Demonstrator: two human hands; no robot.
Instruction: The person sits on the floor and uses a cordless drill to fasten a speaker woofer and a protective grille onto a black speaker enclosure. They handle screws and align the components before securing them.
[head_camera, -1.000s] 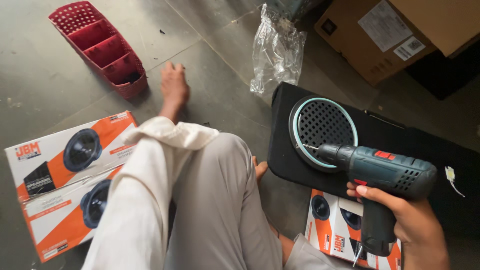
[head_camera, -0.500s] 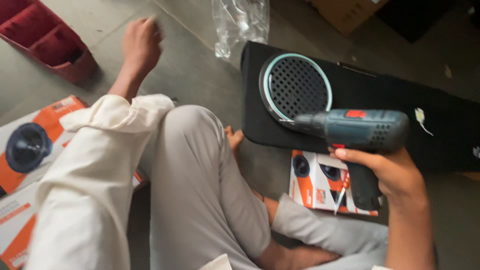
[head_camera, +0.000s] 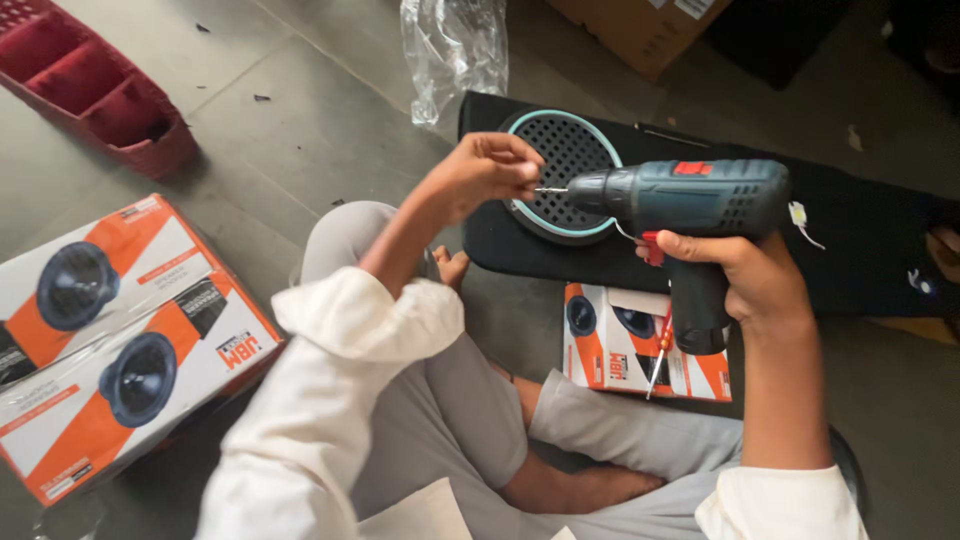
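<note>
Grey-green plastic: the cordless drill (head_camera: 690, 205) sits in the right hand (head_camera: 745, 275), fingers wrapped round its grip. The left hand (head_camera: 485, 172) pinches something small at the bit's tip. Just beyond lies a round speaker grille (head_camera: 563, 150) on a black panel (head_camera: 860, 240); farther off, a clear plastic bag (head_camera: 455, 50).

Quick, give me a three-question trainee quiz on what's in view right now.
1. True or false: the right hand holds the cordless drill.
2. The left hand has its fingertips at: A) the drill's bit tip, B) the red tray, C) the plastic bag.
3. What lies on the small box below the drill?

Key: 1 true. 2 A. 3 A red-handled screwdriver.
</note>
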